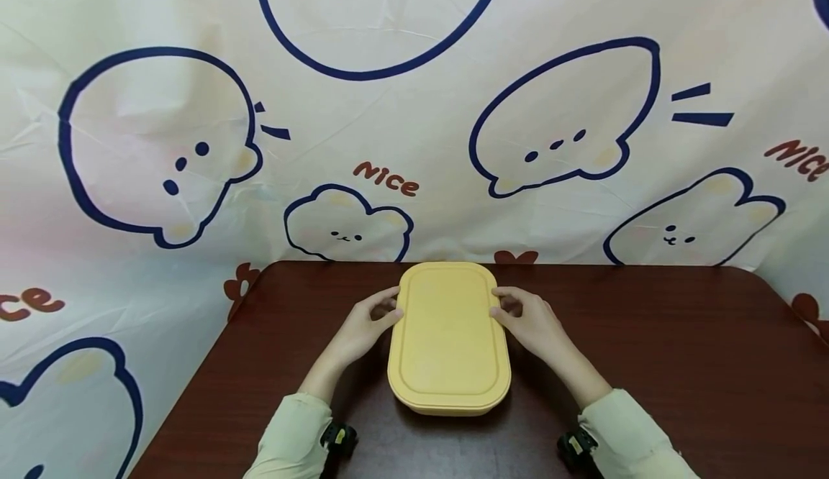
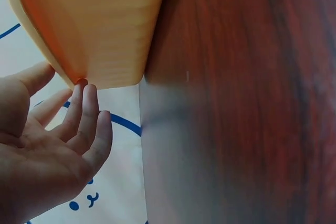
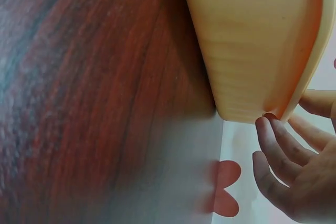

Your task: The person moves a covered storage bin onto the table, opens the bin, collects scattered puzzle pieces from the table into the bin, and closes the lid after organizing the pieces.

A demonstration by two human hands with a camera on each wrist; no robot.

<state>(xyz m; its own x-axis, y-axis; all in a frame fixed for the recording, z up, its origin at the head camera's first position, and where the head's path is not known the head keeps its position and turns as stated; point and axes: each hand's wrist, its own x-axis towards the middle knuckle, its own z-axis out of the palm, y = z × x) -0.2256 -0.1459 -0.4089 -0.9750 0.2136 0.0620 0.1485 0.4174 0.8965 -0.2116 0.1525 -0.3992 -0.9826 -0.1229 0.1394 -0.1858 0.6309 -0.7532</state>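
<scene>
A yellow lidded storage box (image 1: 450,335) with rounded corners sits on the dark wooden table, its long sides running away from me. The lid (image 1: 447,277) lies flat on top, covering whatever is inside. At the lid's left edge, toward the far end, my left hand (image 1: 365,324) pinches the rim between thumb and fingers. Opposite it, my right hand (image 1: 531,317) pinches the right rim in the same way. Both wrist views show fingertips tucked beneath the overhanging rim, against the box wall (image 2: 105,30), while the other fingers hang loosely below.
The brown table (image 1: 648,364) extends to both sides of the box. Behind its far edge hangs a pale curtain (image 1: 440,126) printed with blue cartoon outlines. A black wrist device (image 1: 338,438) shows below the left sleeve, another (image 1: 576,446) below the right.
</scene>
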